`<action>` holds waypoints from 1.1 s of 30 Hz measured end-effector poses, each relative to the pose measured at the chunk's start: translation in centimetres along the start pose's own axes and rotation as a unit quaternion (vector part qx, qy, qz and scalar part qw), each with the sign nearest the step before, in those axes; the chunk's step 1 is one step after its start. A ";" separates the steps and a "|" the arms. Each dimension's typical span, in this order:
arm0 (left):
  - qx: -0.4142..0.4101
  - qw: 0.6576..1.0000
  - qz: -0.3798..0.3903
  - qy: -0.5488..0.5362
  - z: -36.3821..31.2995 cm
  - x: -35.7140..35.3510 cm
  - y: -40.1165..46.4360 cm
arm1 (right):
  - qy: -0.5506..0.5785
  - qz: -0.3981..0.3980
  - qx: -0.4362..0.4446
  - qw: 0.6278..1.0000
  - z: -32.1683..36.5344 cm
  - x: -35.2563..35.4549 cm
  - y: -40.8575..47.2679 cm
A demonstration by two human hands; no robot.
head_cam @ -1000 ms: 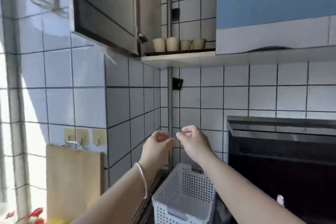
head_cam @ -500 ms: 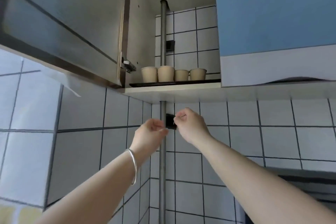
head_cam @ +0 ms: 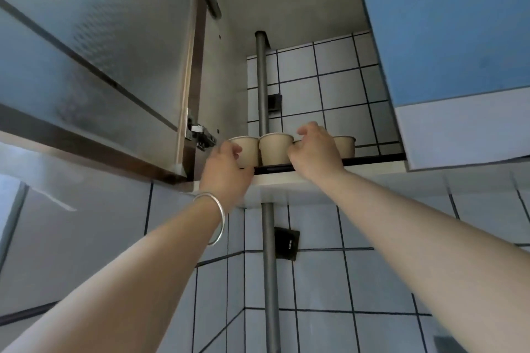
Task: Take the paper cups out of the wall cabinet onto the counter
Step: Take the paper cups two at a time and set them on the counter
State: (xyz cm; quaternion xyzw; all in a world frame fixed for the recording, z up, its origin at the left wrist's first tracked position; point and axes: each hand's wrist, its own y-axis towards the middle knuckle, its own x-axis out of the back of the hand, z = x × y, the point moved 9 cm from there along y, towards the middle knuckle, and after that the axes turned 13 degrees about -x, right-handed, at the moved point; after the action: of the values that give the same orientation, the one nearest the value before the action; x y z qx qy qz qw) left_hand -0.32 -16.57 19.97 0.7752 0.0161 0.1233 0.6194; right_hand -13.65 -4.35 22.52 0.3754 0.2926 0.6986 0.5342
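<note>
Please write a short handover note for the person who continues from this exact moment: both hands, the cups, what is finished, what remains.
Left hand: at the leftmost paper cup, fingers against its side; a closed grip cannot be confirmed.
Right hand: covering the third cup, which it mostly hides; grip unclear.
Second cup and fourth cup are untouched.
All four cups stand in a row on the dark tray on the cabinet shelf; the door is open.
Done: cabinet opened, hands at the cups.
Left: lift every cup down to the counter, which is out of view.
</note>
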 end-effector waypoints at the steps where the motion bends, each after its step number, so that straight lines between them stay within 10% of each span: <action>1: -0.005 1.000 -0.002 0.015 0.3 -0.1 0.5 | -0.021 0.009 -0.010 1.000 -0.2 -0.5 0.5; 20: 0.082 0.985 0.124 0.087 3.4 -3.6 7.0 | -0.126 0.169 -0.134 0.968 -0.5 -5.1 4.6; 33: 0.047 0.975 -0.027 -0.215 -1.7 1.4 6.2 | 0.285 0.132 -0.141 0.939 1.5 -1.5 3.7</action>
State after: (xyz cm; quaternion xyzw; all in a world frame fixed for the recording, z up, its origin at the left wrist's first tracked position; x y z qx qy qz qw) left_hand -0.12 -16.13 26.49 0.8113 -0.0907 -0.0641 0.5740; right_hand -14.12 -6.72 26.00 0.1169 0.2789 0.8746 0.3790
